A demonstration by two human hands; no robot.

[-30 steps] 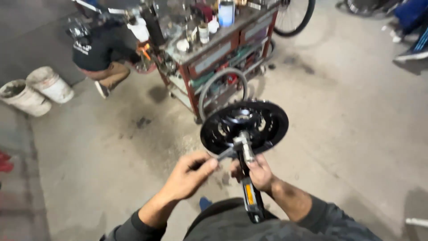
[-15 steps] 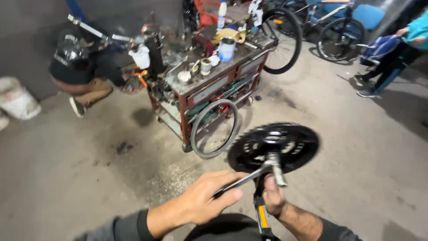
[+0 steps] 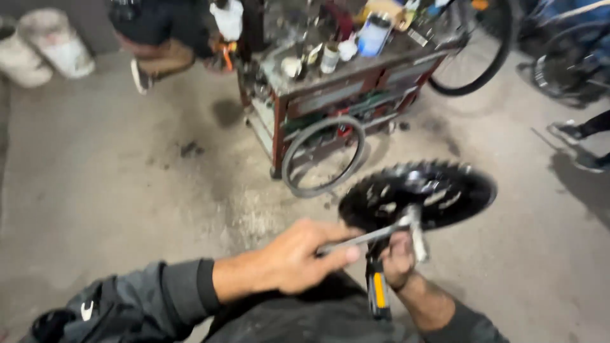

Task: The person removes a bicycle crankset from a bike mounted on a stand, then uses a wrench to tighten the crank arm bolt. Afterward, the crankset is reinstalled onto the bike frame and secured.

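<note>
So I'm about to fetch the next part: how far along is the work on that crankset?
Done: the black crankset is already off any bike, held in the air over the concrete floor. In hand: the right hand steadies it at the crank arm while the left hand grips a metal wrench set at its centre. Left: blur hides the fastener, so I can't tell whether it has come loose.

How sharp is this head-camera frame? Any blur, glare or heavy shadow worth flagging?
Head view: motion blur throughout; the left hand, the right hand and the black chainring are smeared, its teeth barely distinct; the tool cart and bicycle wheel behind are soft too. Lighting is dim and even, without glare; a soft shadow darkens the concrete floor beside the cart.
</note>
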